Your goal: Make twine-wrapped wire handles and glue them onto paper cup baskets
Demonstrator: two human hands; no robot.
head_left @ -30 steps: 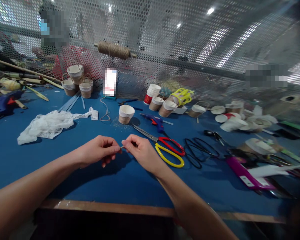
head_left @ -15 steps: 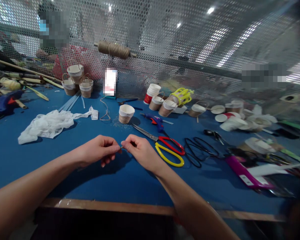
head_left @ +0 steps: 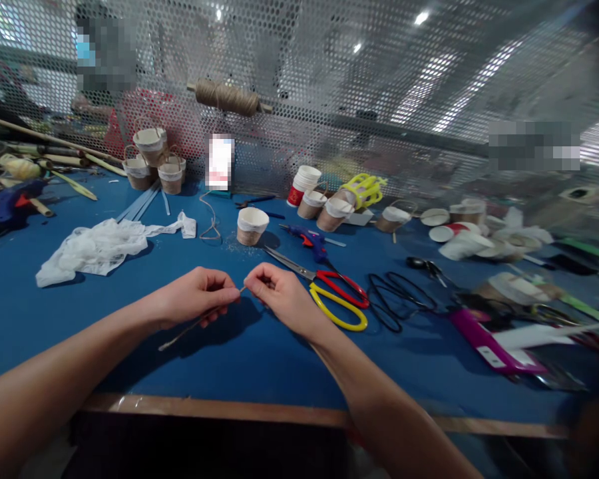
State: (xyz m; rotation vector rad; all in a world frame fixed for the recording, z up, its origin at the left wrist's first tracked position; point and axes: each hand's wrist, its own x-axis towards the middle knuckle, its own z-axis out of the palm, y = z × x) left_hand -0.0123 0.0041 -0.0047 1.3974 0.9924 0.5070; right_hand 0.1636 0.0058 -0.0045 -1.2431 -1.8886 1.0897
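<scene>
My left hand (head_left: 197, 303) and my right hand (head_left: 279, 299) are close together over the blue table (head_left: 259, 359), both closed in a pinch on a short piece of brown twine (head_left: 190, 327). The twine runs between the fingertips and trails out below my left hand toward the lower left. Red and yellow scissors (head_left: 329, 293) lie just right of my right hand. A paper cup wrapped in twine (head_left: 251, 226) stands behind the hands.
A twine spool (head_left: 227, 98) hangs on the mesh screen at the back. White plastic (head_left: 97, 246) lies at left, a blue glue gun (head_left: 309, 241) and more cups (head_left: 324, 206) behind the scissors, black cord (head_left: 397, 299) and clutter at right. A person sits beyond the mesh.
A loose end of the twine now shows trailing below my left hand. Both hands have lifted slightly and stay pinched together.
</scene>
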